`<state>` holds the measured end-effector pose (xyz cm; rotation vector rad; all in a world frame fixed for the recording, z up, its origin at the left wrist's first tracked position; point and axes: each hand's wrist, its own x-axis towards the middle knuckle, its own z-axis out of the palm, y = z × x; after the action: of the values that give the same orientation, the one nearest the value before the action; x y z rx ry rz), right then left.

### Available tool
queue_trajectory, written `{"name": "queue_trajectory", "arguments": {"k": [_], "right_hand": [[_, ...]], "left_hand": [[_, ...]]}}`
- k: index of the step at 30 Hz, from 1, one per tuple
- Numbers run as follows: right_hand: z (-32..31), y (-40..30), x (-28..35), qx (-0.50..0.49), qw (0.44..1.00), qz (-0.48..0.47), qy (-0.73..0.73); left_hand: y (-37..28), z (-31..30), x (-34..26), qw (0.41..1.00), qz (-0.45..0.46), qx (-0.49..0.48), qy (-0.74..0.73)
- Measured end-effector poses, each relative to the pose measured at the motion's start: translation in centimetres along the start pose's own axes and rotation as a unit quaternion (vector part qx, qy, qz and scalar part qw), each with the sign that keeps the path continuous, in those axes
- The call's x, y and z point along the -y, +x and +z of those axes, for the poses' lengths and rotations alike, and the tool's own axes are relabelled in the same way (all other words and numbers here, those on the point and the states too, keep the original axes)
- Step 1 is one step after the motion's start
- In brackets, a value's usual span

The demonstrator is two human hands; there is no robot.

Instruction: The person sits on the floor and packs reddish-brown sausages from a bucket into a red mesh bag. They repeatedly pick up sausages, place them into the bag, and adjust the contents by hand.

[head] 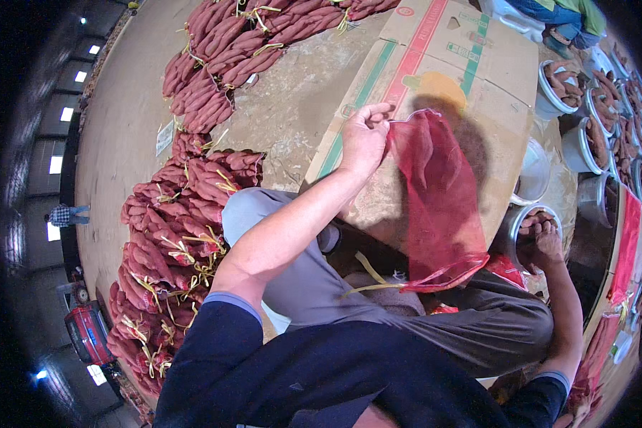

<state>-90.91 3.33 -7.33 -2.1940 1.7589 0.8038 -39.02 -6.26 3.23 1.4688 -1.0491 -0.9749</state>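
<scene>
My left hand pinches the sewn corner of a red mesh bag, which lies over a flattened cardboard carton. A few sweet potatoes show through the mesh near its closed end. The bag's other end, with a yellow tie, points towards my lap. At the right, my right hand reaches into a bucket of sweet potatoes, its fingers resting on them; whether it grips one is unclear.
Filled red mesh bags with yellow ties are heaped on the left. Buckets of sweet potatoes stand in rows at the right, beside a translucent bucket. Another person is at the top right; a distant person stands at the left.
</scene>
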Motion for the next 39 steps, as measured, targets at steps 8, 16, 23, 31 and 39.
{"name": "queue_trajectory", "arguments": {"k": [8, 16, 23, 31, 39], "right_hand": [[-2.0, -1.2, 0.0, -0.042, 0.998, -0.035, 0.04], [-4.8, -5.9, -2.7, -0.116, 0.968, 0.199, 0.099], [-12.0, -10.8, -0.1, -0.246, 0.878, 0.212, 0.353], [-23.0, -20.1, 14.6, -0.02, 0.694, 0.046, 0.718], [-18.6, -20.9, 22.7, 0.05, 0.685, 0.036, 0.726]], "left_hand": [[-9.5, 1.1, -6.5, 0.859, 0.385, 0.266, 0.207], [-20.5, 1.6, -3.0, 0.694, 0.465, 0.426, 0.348], [-18.8, 2.0, -1.6, 0.781, 0.353, 0.408, 0.315], [-16.0, 1.0, -3.0, 0.91, 0.084, 0.384, 0.132], [-17.3, 0.8, -3.4, 0.904, 0.158, 0.376, 0.129]]}}
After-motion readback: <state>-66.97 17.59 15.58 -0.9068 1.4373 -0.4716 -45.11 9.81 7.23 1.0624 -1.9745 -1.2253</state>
